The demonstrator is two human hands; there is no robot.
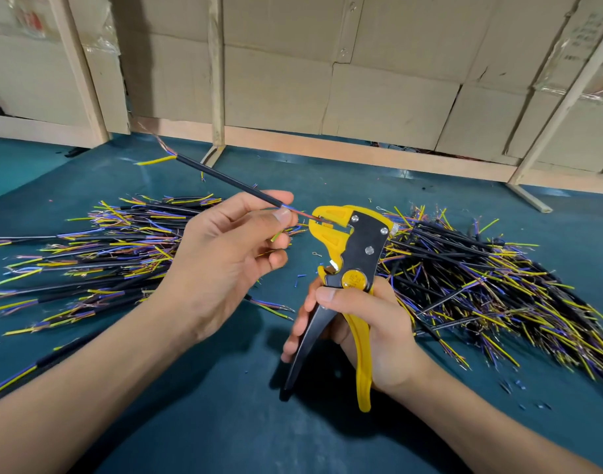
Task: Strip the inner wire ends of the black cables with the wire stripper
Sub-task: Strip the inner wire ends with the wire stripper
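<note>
Left hand (224, 248) sits at centre frame, thumb and forefinger pinching a black cable (224, 181) right at its near end, and the cable slants away toward 10 o'clock, lifted clear of the table (197, 415). At its far tip a yellow inner wire (156, 161) sticks out sideways beside a frayed bit of bare strand. From the pinched end a thin reddish inner wire (305, 215) runs toward 3 o'clock straight into the yellow jaws of the wire stripper (356, 254), and the jaws are parted around it. Right hand (368, 323) is at 5 o'clock of the left, fingers wrapped around both handles, the black one and the yellow one, with the thumb laid across the tool just below its round yellow knob; the stripper stands nearly upright, head at 12 o'clock, handles pointing down at 6. On the teal table, 1 heap of black cables (98, 254) spreads at 9 o'clock of the hands, yellow, blue and purple wire ends fanning out, and a 2nd heap (481, 285) lies at 3 o'clock, just behind the stripper. Small snipped bits of insulation (300, 277) dot the table between the hands. Cardboard boxes (361, 73) behind pale wooden posts (216, 70) line the far edge at 12 o'clock.
</note>
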